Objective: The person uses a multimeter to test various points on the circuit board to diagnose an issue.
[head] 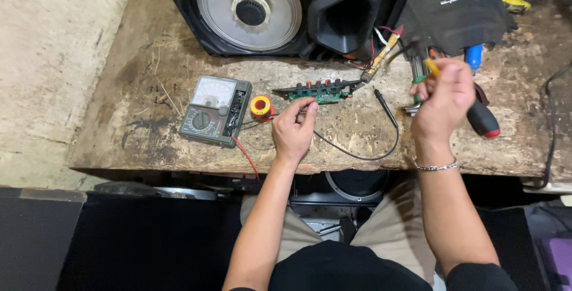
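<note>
My left hand (295, 127) rests on the wooden bench, thumb and forefinger pinched on a thin wire just below a green circuit board (317, 91) with a row of orange knobs. An orange solder spool (261, 107) sits right beside that hand. My right hand (444, 97) is raised over the bench's right side, closed on a slim tool with a yellow end (431, 66); a chain bracelet is on its wrist. A black test probe (385, 105) lies between the two hands, and its lead curves back towards the left hand.
An analogue multimeter (214, 111) with a red lead lies at the left. A black speaker cabinet (250, 8) stands behind the board, with wires running to it. A red-and-black screwdriver (482, 121), a blue handle (473, 56) and a dark cloth (453, 5) sit at the right.
</note>
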